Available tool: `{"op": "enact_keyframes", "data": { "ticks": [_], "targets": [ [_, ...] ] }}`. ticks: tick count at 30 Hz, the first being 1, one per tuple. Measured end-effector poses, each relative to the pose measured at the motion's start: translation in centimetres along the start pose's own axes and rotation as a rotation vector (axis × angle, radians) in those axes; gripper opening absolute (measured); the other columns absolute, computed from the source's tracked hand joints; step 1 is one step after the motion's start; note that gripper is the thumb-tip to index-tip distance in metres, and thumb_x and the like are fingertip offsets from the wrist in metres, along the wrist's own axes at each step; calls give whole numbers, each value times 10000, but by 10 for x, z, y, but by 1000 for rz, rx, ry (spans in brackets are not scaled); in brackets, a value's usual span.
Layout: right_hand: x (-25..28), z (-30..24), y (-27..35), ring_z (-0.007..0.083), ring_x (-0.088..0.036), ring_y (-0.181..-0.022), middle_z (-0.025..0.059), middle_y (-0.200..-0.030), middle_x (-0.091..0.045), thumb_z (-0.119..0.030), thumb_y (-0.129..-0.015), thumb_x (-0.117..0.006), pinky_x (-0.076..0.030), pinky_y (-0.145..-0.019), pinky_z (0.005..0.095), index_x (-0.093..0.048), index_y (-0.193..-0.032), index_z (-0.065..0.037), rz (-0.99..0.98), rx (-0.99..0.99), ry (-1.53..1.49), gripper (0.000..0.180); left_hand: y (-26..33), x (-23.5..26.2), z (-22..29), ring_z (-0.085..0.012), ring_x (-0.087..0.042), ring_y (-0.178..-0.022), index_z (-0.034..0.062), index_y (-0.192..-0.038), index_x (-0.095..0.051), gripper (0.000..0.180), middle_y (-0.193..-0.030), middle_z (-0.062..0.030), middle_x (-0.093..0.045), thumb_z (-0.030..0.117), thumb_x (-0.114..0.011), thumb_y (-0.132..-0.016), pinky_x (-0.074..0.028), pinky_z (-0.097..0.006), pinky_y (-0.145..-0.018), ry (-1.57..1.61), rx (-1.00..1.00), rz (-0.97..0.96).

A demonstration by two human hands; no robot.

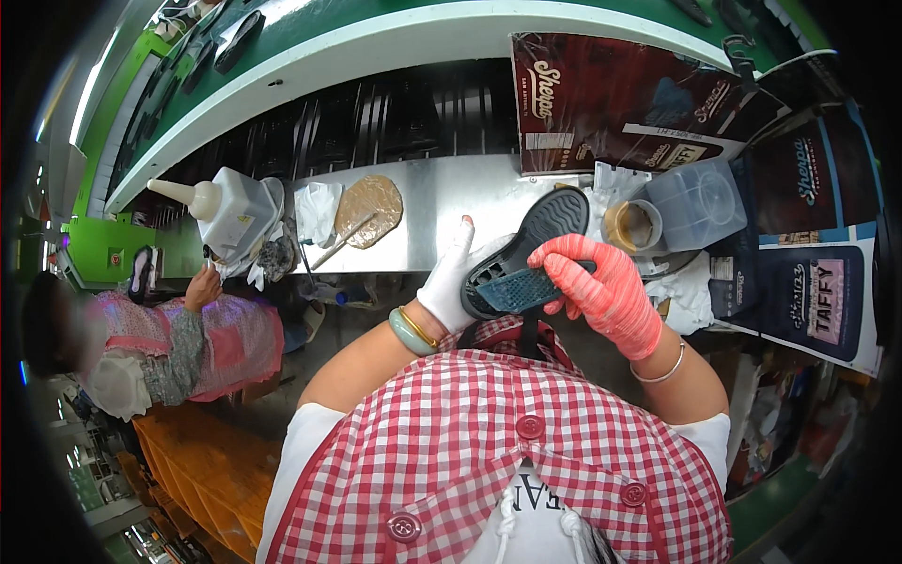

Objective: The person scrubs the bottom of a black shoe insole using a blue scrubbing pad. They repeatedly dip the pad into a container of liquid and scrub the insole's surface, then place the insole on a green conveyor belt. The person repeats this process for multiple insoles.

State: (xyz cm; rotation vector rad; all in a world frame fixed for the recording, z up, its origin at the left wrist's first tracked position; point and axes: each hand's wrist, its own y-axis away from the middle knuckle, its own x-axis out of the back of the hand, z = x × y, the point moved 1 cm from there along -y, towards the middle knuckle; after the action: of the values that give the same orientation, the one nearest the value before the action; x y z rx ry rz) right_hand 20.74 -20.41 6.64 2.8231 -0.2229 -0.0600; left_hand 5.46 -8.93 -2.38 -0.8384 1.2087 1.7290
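My left hand [449, 285], in a white glove, grips a black shoe sole [552, 224] from its left side, thumb raised. The sole is tilted, its front pointing up and to the right, with an open grid of cells near its heel. A flat blue-teal insert [515, 290] lies across the heel part of the sole. At its right end, my right hand [606, 291], in a coral knitted glove, pinches the insert, fingertips curled over the sole. Whether the insert is pressed down flat is hidden by my fingers.
On the metal bench [451, 193] stand a white squeeze bottle [230, 211], a brown round pad [371, 211] with a stick, a tape roll [634, 226] and a clear plastic box [695, 204]. Cardboard [601, 103] stands behind. A co-worker [178, 338] sits at left.
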Motion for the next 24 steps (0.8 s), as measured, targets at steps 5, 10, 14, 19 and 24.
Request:
{"op": "enact_keyframes", "data": {
  "ticks": [5,10,14,19,24],
  "targets": [
    [3,-12,-14,60,-605,-579,24,-813,-635,-306,-928,-546,-435,-476,185,-637,-1035,-35,-80,-165,17,305,1,-1,3,-260,-542,-1169,62,-1418,-342,852,-1318,-159,-511,717,-185,-896,-429,-380,-1009,-143,182,-55],
    [-1,-20,-22,76,-577,-532,44,-793,-641,-281,-896,-591,-433,-489,204,-643,-1033,-13,-149,-163,68,305,3,-3,5,-277,-636,-965,52,-1340,-418,796,-1120,-180,-598,687,-197,-913,-546,-381,-812,-191,279,-25],
    [-10,-19,-26,65,-564,-508,33,-784,-639,-246,-874,-617,-391,-461,193,-664,-980,-23,-147,-147,73,252,1,7,9,-284,-667,-804,50,-1246,-467,704,-979,-165,-632,634,-216,-944,-584,-351,-612,-245,331,-84],
    [-13,-13,-27,64,-564,-519,27,-790,-638,-242,-864,-628,-386,-468,183,-678,-955,-18,-147,-165,45,247,-7,24,19,-317,-669,-887,44,-1350,-424,854,-1128,-203,-608,730,-242,-877,-594,-462,-691,-446,418,-195],
    [-4,-2,-28,77,-556,-550,29,-770,-636,-237,-856,-634,-449,-545,213,-676,-987,-7,-166,-154,53,268,-9,31,16,-337,-685,-727,4,-1334,-444,953,-1084,-223,-621,786,-226,-835,-589,-399,-553,-427,451,71]
  ]
}}
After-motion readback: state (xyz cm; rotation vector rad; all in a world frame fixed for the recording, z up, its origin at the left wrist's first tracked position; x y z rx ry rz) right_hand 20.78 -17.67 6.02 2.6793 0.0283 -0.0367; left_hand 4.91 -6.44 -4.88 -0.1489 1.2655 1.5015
